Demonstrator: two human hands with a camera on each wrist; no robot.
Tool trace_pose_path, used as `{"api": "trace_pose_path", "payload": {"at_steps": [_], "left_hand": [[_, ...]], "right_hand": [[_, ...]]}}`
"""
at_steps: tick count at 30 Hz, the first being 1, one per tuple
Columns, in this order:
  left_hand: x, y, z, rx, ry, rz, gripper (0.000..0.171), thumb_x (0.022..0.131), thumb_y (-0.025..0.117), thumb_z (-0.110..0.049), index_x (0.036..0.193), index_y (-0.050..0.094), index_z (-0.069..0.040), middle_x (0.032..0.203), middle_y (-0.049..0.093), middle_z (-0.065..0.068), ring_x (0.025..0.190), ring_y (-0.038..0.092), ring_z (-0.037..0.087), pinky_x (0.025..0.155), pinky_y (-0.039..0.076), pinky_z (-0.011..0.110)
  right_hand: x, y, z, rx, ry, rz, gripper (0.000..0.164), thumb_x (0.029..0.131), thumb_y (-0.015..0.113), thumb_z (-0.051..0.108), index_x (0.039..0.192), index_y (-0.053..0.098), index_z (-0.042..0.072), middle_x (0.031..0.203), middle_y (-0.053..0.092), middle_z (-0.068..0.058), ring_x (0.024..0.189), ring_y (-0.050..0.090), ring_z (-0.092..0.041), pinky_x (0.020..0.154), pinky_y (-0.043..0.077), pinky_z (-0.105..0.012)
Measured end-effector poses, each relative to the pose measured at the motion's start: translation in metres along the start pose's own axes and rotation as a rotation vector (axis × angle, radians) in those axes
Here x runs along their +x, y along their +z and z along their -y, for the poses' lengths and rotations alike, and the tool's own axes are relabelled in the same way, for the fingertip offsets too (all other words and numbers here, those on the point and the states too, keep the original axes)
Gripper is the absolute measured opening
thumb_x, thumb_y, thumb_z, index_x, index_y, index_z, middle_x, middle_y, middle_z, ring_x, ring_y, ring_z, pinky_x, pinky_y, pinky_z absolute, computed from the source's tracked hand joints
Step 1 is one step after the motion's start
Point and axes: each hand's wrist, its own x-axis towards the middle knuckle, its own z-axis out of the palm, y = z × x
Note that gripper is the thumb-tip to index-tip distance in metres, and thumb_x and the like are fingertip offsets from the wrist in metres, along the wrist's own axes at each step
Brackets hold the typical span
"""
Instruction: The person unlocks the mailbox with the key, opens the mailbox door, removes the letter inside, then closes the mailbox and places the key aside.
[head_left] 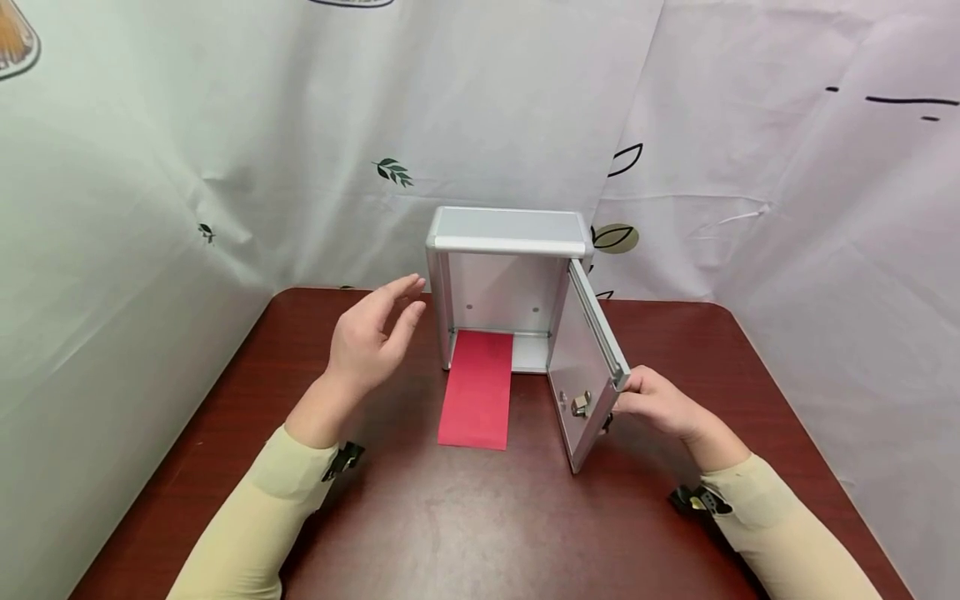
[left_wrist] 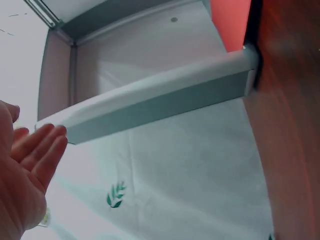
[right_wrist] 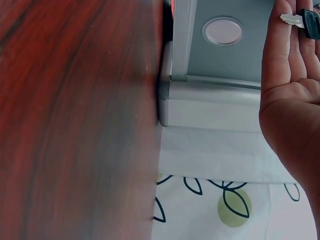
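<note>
- The silver metal box (head_left: pixel 510 223) stood upright on the far middle part of the counter, with its opening turned to the person.
- Its door (head_left: pixel 581 346) was hinged at the right side and stood wide, swung out toward the person; a small metal lock (head_left: pixel 581 406) was fixed on the inner face, near the free edge.
- A red sheet (head_left: pixel 476 396) had its far end inside the box, on the left part of the floor, and the rest came out through the opening, over the counter.
- The right hand (head_left: pixel 667 406) was at the free edge of the door, touching it from the outer side; its fingertips were partly hidden there, so I cannot tell if they gripped it.
- A key (right_wrist: pixel 310 23) with a dark head showed in front of the fingers of this hand, in the right wrist view.
- The left hand (head_left: pixel 367 342) was raised just beside the left side of the box, with thumb and fingers apart and holding nothing.
- Both arms had pale yellow sleeves (head_left: pixel 255 508), with a black device (head_left: pixel 343 461) at each wrist.
- The counter (head_left: pixel 480 533) was reddish brown, and white cloth (head_left: pixel 517 92) with leaf drawings surrounded it.
</note>
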Motion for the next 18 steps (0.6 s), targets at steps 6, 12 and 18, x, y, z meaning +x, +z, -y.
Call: {"api": "trace_pose_path", "payload": {"at_steps": [6, 12, 18], "left_hand": [[0.002, 0.005, -0.01, -0.039, 0.171, 0.017, 0.037, 0.105, 0.075, -0.012, 0.138, 0.073, 0.006, 0.131, 0.078, 0.018, 0.114, 0.078, 0.035, 0.1, 0.062, 0.049], [-0.01, 0.012, -0.014, -0.063, 0.186, 0.141, 0.04, 0.102, 0.078, -0.011, 0.138, 0.072, 0.004, 0.139, 0.075, 0.018, 0.126, 0.074, 0.032, 0.099, 0.064, 0.05], [-0.027, 0.022, -0.01, -0.029, 0.225, 0.284, 0.043, 0.098, 0.083, -0.011, 0.137, 0.073, 0.003, 0.143, 0.073, 0.017, 0.131, 0.072, 0.029, 0.097, 0.065, 0.045]], "right_hand": [[-0.001, 0.0, 0.0, 0.0, 0.0, -0.002, 0.044, 0.103, 0.051, -0.015, 0.111, 0.086, 0.01, 0.103, 0.084, -0.004, 0.089, 0.08, -0.015, 0.082, 0.066, -0.035], [-0.001, -0.001, -0.002, -0.006, 0.016, -0.005, 0.042, 0.103, 0.053, -0.014, 0.11, 0.086, 0.011, 0.102, 0.084, -0.004, 0.089, 0.079, -0.014, 0.081, 0.066, -0.033], [0.0, 0.0, 0.001, 0.011, 0.017, -0.01, 0.044, 0.102, 0.053, -0.014, 0.111, 0.086, 0.012, 0.105, 0.084, -0.002, 0.092, 0.078, -0.012, 0.081, 0.064, -0.031]]}}
